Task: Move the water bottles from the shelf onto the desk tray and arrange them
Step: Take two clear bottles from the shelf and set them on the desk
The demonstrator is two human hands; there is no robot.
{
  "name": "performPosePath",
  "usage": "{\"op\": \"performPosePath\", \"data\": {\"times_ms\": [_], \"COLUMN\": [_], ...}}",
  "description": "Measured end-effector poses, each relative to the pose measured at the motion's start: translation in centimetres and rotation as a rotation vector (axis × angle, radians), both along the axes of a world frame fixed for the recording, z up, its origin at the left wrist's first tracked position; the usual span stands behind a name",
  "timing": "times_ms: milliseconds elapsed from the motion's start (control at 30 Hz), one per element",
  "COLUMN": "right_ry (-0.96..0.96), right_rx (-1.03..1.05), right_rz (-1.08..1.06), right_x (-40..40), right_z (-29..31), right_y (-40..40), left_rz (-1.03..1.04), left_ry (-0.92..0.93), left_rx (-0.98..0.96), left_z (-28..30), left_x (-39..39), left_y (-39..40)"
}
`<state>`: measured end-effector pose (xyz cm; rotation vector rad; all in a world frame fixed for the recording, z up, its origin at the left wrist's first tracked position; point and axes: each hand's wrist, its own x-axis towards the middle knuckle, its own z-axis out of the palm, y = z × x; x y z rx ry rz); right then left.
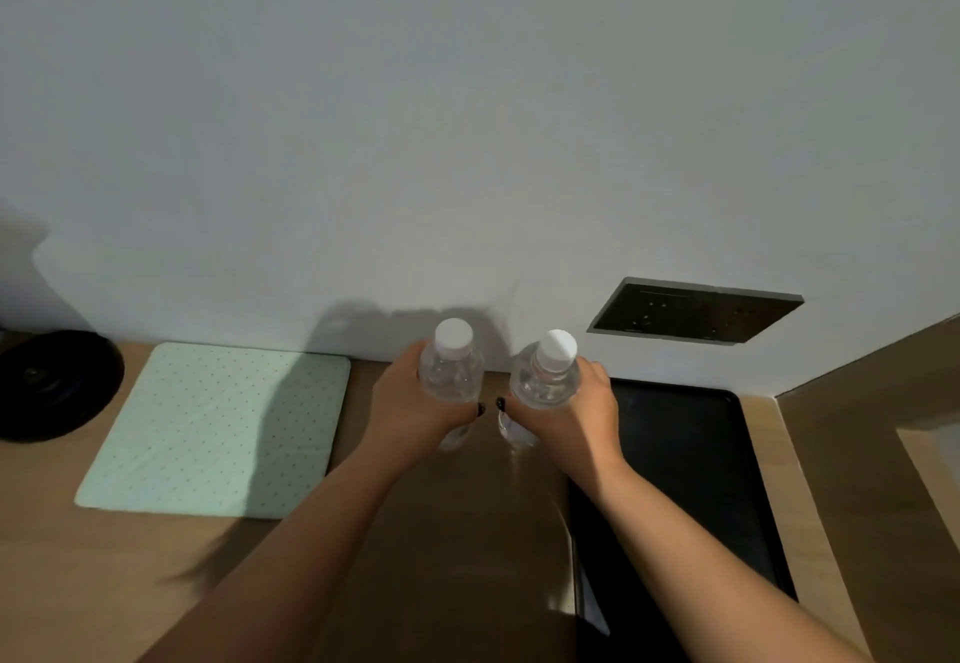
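Note:
Two clear water bottles with white caps stand upright side by side over the wooden desk point(447, 532), close to the wall. My left hand point(410, 402) is wrapped around the left bottle point(451, 366). My right hand point(576, 408) grips the right bottle point(545, 376). Both bottles are just left of the black tray point(691, 454), which lies flat at the right of the desk. Whether the bottle bases touch the desk is hidden by my hands.
A pale green dotted mat point(218, 428) lies on the desk to the left. A round black object point(52, 384) sits at the far left. A dark socket panel point(696, 311) is on the wall above the tray. A wooden side panel point(872, 428) borders the right.

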<state>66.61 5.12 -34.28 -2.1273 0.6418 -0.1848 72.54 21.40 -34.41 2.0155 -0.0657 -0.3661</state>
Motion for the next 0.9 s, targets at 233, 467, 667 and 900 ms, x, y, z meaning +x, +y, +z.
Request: {"op": "performPosePath", "data": {"times_ms": [233, 467, 667, 900], "right_ry": [0.027, -0.047, -0.129, -0.048], "right_rx": [-0.029, 0.062, -0.013, 0.123], "right_rz": [0.042, 0.025, 0.175, 0.129], "right_x": [0.5, -0.4, 0.1, -2.2], "right_z": [-0.9, -1.1, -1.0, 2.5], "right_y": [0.1, -0.6, -0.9, -1.4], "left_rz": [-0.042, 0.008, -0.074, -0.064], "left_ry": [-0.003, -0.040, -0.055, -0.089], "left_rx": [0.005, -0.018, 0.072, -0.001], "left_z": [-0.5, -0.8, -0.4, 3.0], "left_x": [0.8, -0.3, -0.2, -0.1], "left_y": [-0.6, -1.1, -1.1, -0.3]}}
